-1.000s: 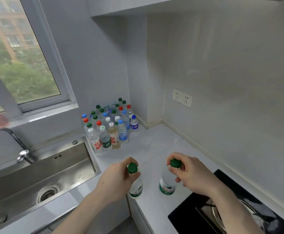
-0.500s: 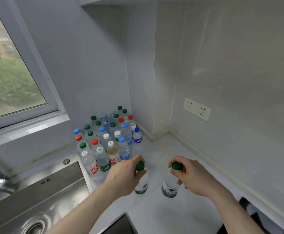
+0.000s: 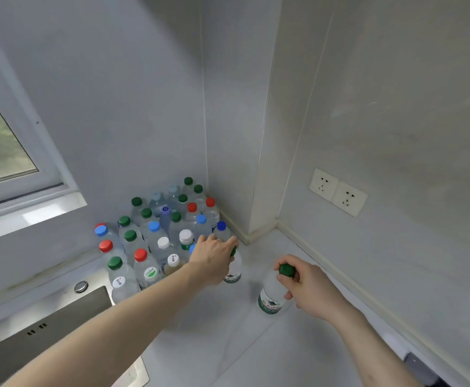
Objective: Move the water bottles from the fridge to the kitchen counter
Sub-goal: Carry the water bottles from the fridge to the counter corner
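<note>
My left hand (image 3: pixel 214 258) grips the top of a clear, green-capped water bottle (image 3: pixel 234 270) that stands beside a dense cluster of bottles (image 3: pixel 161 236) in the counter's back corner. My right hand (image 3: pixel 309 286) holds a second green-capped bottle (image 3: pixel 270 297) by its cap, upright, a little to the right and nearer to me. Whether that bottle's base touches the pale counter (image 3: pixel 228 344) I cannot tell. The cluster's caps are green, red, blue and white. The fridge is out of view.
A steel sink (image 3: pixel 41 339) lies at the lower left, with a round plug (image 3: pixel 81 286) on its rim. A window (image 3: pixel 1 146) is at the left. Two wall sockets (image 3: pixel 337 191) sit on the right wall. A dark hob corner (image 3: pixel 423 367) shows at the lower right.
Both hands have carried their bottles farther back toward the corner cluster; the left bottle now stands right beside it. My view has swung right, away from the tap and sink.
</note>
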{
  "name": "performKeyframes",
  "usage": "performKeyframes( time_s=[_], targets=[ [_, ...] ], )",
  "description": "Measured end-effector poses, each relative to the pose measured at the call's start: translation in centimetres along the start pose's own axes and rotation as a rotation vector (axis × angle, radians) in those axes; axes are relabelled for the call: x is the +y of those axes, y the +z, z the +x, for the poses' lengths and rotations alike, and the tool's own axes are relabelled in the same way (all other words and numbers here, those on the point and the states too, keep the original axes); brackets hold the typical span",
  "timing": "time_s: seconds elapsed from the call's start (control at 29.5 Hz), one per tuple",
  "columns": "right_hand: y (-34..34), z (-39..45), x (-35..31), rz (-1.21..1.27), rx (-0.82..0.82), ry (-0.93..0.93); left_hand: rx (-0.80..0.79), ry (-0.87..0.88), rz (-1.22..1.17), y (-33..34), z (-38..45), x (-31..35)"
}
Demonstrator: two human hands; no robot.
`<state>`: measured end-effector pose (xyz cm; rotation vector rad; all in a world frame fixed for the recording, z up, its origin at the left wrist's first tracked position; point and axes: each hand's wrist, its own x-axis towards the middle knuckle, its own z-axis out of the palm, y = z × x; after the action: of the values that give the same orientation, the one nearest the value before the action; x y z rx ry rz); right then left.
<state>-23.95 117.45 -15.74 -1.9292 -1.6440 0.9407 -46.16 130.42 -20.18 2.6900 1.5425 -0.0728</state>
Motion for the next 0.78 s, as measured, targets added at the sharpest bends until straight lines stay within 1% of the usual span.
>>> performKeyframes(
  time_s=[0.14, 0.37, 0.58, 0.78],
  targets=[
    [0.7, 2.8, 0.1, -0.023, -0.002, 0.010, -0.035, -0.023, 0.017, 1.4, 2.7, -1.5],
    [2.0, 7.9, -0.1, -0.050, -0.014, 0.033, -0.088, -0.057, 0.077, 2.8, 4.7, -3.6],
    [3.7, 12.7, -0.6, -0.061, -0.039, 0.052, -0.073, -0.103, 0.056, 3.3, 5.9, -4.7],
    [5.9, 16.8, -1.1, -0.018, -0.058, 0.098, -0.058, -0.142, 0.010, 3.6, 6.7, -5.1]
  ],
)
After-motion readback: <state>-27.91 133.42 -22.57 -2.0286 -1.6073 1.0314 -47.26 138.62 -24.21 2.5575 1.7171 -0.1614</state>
